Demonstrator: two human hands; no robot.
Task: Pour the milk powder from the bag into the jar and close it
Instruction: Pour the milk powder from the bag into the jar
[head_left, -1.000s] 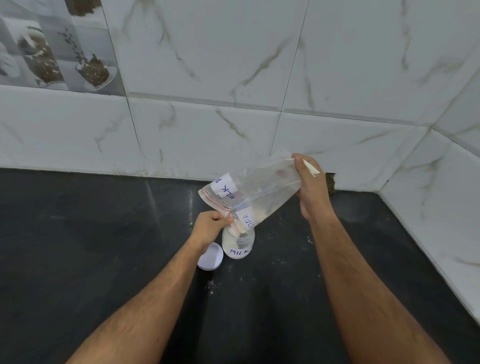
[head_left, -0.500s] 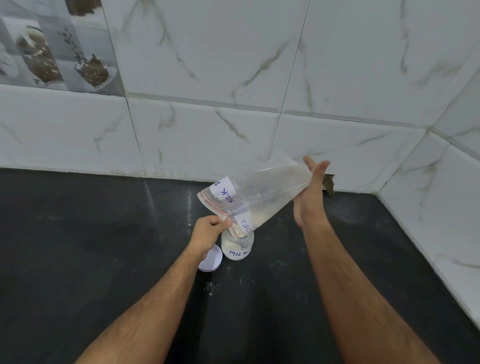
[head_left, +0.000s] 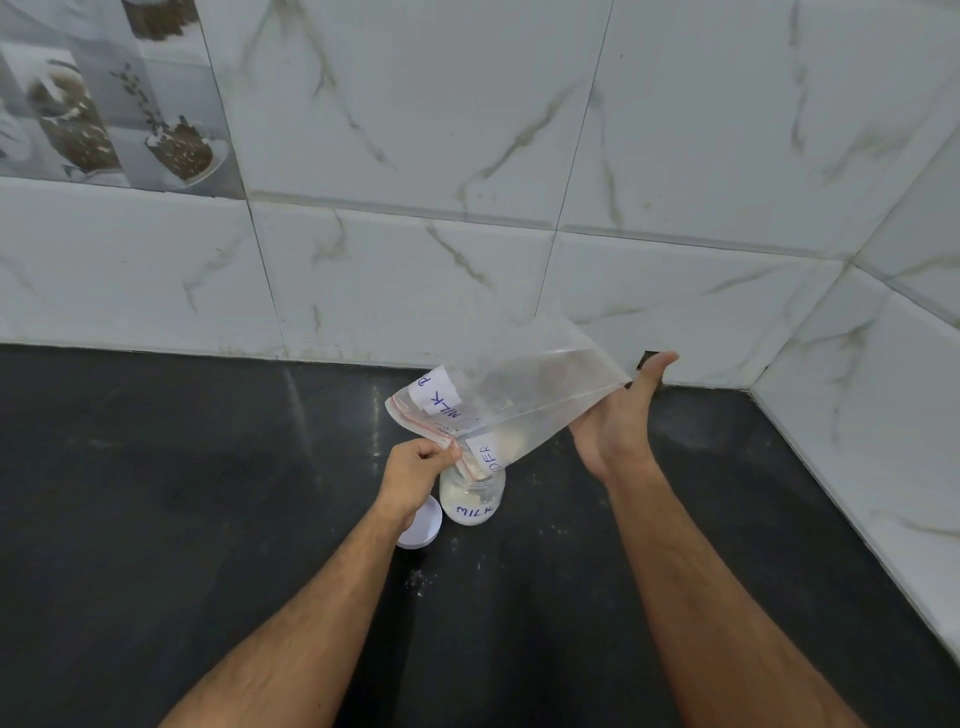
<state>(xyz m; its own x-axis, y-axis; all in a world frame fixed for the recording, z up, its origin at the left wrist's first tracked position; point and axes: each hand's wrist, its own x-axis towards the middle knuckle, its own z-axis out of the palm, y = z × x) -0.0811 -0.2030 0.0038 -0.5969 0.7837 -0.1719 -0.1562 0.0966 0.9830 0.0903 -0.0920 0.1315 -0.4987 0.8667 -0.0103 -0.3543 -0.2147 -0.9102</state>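
The left hand pinches the red-zippered mouth of the clear bag, holding it just over the open jar; the bag slants up and away from that grip to its far end, which rests against the flat, straight-fingered palm of the right hand. A little pale powder lies in the bag's lower part near the pinching grip, and the jar, labelled "MILK", stands on the dark surface directly below it. The white lid lies beside the jar, under the left wrist.
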